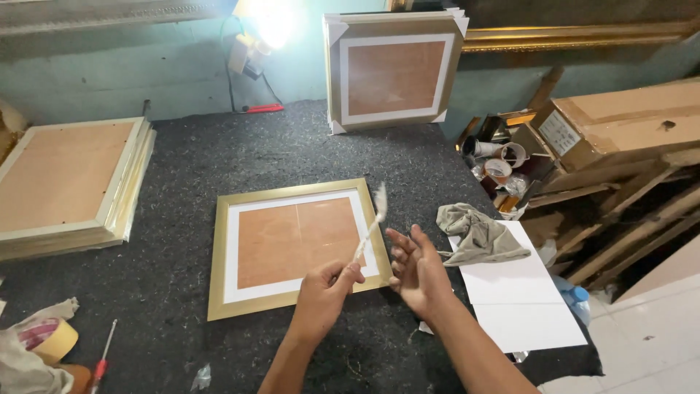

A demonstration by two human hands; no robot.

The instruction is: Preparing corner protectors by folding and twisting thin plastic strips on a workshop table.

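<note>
A gold picture frame [288, 191] lies face down on the dark felt table [292, 146], showing a white border and brown backing board. My left hand [324, 295] hovers over its near right corner, pinching a thin whitish strip [372, 222] that sticks up and blurs at its top. My right hand [417, 270] is just to the right of it, fingers spread and holding nothing, near the frame's right edge.
A stack of gold frames [69, 182] sits at the far left. Another frame [394, 69] leans on the back wall beside a bright lamp [266, 29]. A crumpled cloth [477, 230] rests on white sheets [525, 299]. Tape roll [55, 339] and red screwdriver [102, 361] lie near left.
</note>
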